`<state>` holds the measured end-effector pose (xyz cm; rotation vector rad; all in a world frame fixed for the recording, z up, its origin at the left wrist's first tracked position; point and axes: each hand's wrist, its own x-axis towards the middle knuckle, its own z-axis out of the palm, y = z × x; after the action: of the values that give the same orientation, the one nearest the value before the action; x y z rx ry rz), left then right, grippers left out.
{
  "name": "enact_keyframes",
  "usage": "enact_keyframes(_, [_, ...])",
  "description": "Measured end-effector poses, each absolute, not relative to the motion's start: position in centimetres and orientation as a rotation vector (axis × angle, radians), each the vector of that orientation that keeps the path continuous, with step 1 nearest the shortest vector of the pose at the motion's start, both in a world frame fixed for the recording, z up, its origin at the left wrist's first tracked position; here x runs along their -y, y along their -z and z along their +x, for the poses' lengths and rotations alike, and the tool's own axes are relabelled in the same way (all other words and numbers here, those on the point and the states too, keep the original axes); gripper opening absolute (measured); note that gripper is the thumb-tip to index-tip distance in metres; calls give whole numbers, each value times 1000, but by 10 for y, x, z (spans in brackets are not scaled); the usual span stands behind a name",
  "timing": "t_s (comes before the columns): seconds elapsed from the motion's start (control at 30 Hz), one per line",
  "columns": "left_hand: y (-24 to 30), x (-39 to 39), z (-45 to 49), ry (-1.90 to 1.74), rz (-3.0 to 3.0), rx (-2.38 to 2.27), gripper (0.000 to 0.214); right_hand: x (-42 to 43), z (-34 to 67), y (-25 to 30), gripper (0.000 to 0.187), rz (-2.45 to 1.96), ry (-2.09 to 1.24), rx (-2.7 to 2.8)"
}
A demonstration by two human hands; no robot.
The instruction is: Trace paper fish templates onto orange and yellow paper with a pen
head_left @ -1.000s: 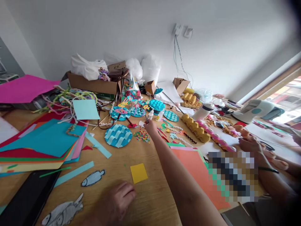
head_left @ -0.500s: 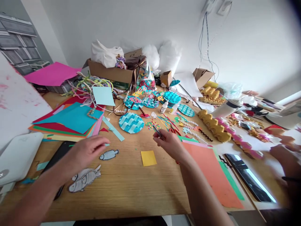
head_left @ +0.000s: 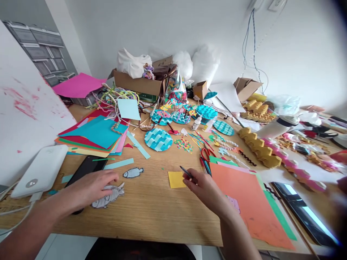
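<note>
R hand (head_left: 200, 186) holds pen (head_left: 186, 171) nr yellow sq (head_left: 175, 180).

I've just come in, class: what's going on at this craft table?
A person's right hand holds a dark, pen-like tool by the yellow paper square. The left hand is at the grey paper fish, partly hiding it; whether they touch is unclear. A smaller blue-grey fish lies between the hands, with a blue wavy disc beyond.

A crumpled white bag (head_left: 132, 65) sits in the long cardboard box (head_left: 138, 83), with a pink sheet (head_left: 80, 85) left of that box, two whitish bags (head_left: 205, 64) (both bulging) right of it, and a pale bottle (head_left: 273, 127) farther right of it.
</note>
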<state>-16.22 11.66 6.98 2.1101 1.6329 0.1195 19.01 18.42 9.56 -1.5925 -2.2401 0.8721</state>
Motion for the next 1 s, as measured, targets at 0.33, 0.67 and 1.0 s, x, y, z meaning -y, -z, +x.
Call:
enact_keyframes(0.33, [-47,-98,-153,-146,2091,-1629,19,-167,189,-92,12,-1548,-955,2235])
enact_keyframes(0.67, [-55,-128,-151,-397,2314,-1616,36,-219,197,-98,7,-1679,-849,1953])
enact_keyframes(1.0, [-94,-278,-9,-450,2644,-1534,15,-247,171,-66,13,-1404,-818,1285])
